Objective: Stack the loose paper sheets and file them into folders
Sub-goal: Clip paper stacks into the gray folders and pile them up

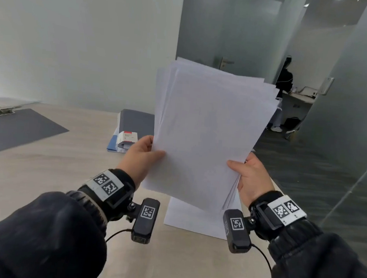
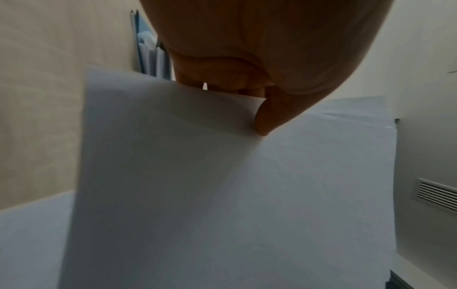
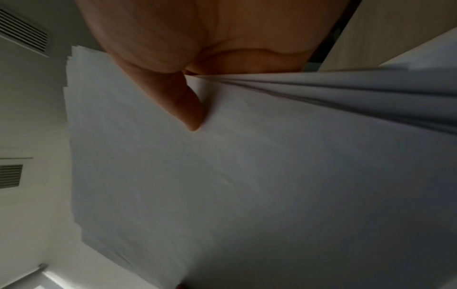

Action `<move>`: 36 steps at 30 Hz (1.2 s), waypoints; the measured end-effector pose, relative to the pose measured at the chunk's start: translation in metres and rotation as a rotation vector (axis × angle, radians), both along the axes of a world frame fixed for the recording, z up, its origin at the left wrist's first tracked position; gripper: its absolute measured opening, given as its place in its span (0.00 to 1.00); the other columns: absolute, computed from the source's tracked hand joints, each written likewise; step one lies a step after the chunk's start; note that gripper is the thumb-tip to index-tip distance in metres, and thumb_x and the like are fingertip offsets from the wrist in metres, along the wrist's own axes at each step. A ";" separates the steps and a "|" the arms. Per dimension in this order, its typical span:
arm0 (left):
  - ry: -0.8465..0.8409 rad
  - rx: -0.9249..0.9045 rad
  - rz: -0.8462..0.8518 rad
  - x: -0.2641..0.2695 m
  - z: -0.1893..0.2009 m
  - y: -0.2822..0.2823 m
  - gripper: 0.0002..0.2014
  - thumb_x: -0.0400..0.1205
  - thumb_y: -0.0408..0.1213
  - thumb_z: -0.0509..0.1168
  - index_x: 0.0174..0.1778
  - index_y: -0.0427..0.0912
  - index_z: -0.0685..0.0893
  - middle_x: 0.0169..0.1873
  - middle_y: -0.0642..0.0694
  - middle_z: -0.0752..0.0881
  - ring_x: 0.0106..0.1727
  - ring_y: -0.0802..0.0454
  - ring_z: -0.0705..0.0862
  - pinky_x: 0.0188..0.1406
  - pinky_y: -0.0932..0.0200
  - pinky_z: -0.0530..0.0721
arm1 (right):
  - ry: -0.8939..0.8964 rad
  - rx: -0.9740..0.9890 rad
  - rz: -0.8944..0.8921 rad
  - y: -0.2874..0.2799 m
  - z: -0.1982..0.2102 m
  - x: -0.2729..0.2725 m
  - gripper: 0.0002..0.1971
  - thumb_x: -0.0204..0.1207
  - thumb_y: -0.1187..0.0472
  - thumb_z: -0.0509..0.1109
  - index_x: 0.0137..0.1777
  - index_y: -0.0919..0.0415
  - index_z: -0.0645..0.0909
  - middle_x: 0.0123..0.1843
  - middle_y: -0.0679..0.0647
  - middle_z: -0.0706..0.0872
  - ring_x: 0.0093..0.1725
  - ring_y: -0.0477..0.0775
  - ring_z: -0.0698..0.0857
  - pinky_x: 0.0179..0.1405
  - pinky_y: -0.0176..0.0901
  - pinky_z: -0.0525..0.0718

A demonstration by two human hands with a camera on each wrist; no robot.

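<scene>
I hold a loose stack of white paper sheets tilted up above the table, its top edges fanned unevenly. My left hand pinches the stack's lower left edge, thumb on the front. My right hand pinches the lower right edge the same way. The left wrist view shows the left thumb pressed on the paper sheets. In the right wrist view the right thumb lies on the sheets, whose edges fan apart. Another white sheet lies flat on the table beneath.
An open dark folder with a metal clip lies at the far left of the light wooden table. A closed grey folder sits behind my left hand with a small red-and-white box on blue folders. A person stands beyond the glass partition.
</scene>
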State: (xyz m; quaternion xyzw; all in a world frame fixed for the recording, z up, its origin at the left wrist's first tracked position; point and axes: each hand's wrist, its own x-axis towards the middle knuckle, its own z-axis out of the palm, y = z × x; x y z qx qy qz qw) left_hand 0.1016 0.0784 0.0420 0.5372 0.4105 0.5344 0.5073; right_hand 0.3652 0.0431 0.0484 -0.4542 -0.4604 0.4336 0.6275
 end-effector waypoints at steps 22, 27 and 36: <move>-0.039 0.237 -0.073 0.000 0.011 -0.026 0.26 0.77 0.34 0.67 0.73 0.49 0.78 0.63 0.50 0.89 0.64 0.50 0.88 0.61 0.51 0.87 | 0.035 0.117 0.051 -0.017 0.006 -0.024 0.26 0.54 0.44 0.86 0.53 0.53 0.91 0.56 0.57 0.93 0.57 0.59 0.92 0.56 0.53 0.87; -0.019 0.198 -0.069 -0.004 -0.005 -0.026 0.27 0.77 0.39 0.71 0.74 0.53 0.77 0.64 0.52 0.89 0.66 0.49 0.87 0.67 0.42 0.84 | 0.037 0.097 0.094 -0.019 -0.009 -0.019 0.37 0.46 0.37 0.90 0.54 0.54 0.92 0.58 0.59 0.92 0.58 0.61 0.91 0.54 0.51 0.88; -0.081 0.126 -0.060 0.005 0.002 -0.027 0.16 0.83 0.33 0.72 0.67 0.45 0.84 0.58 0.49 0.93 0.58 0.49 0.91 0.56 0.53 0.86 | 0.068 0.103 0.074 -0.015 -0.008 -0.020 0.34 0.42 0.38 0.91 0.50 0.53 0.93 0.56 0.59 0.93 0.56 0.60 0.92 0.57 0.53 0.87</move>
